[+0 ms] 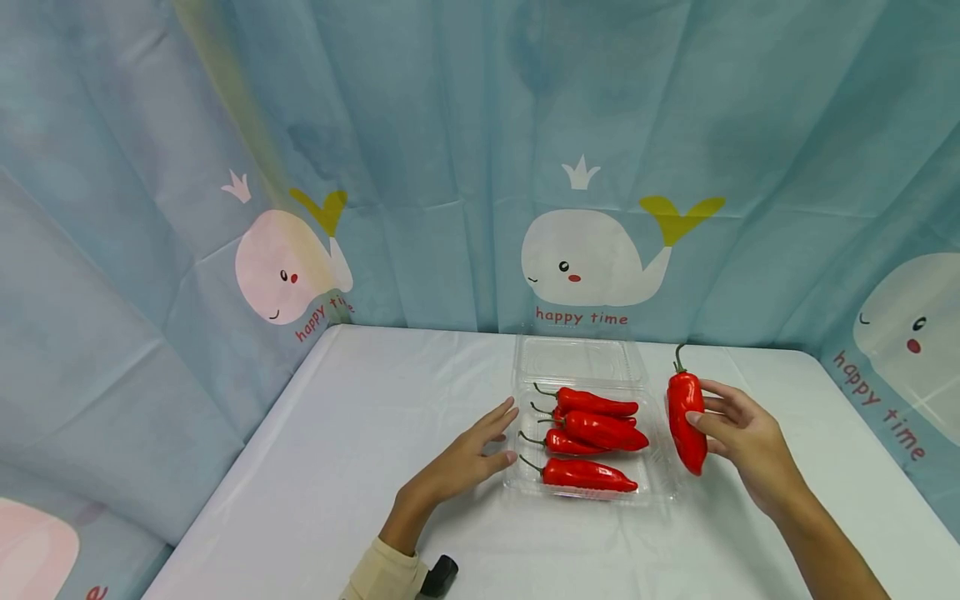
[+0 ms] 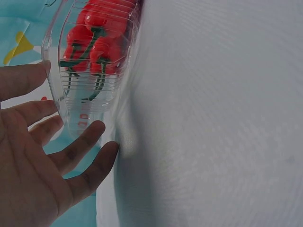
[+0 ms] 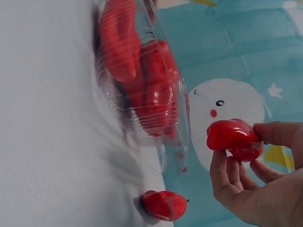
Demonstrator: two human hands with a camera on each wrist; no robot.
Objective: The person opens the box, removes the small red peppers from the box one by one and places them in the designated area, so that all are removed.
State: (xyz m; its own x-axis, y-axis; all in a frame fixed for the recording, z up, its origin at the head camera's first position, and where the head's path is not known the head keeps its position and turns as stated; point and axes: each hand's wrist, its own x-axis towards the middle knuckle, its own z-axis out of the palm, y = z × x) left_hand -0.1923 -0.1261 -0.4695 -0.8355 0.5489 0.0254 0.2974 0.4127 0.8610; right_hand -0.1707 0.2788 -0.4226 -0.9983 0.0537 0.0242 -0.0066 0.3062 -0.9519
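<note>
My right hand (image 1: 750,442) holds a red chili pepper (image 1: 686,423) between thumb and fingers, its green stem pointing away, just right of a clear plastic clamshell box (image 1: 660,479). The right wrist view also shows this held pepper (image 3: 232,137) end-on. Inside the box's base lie several red peppers (image 1: 588,475), stems to the left; the box's lid (image 1: 577,360) lies folded back behind. My left hand (image 1: 465,458) is at the box's left side, fingers extended. In the left wrist view its fingertips are at the box rim (image 2: 52,90); firm contact is unclear.
Another red pepper (image 3: 164,205) lies on the white table near the box in the right wrist view; I cannot make it out separately in the head view. Blue whale-print curtains (image 1: 450,250) stand behind and beside the white-covered table (image 1: 315,475).
</note>
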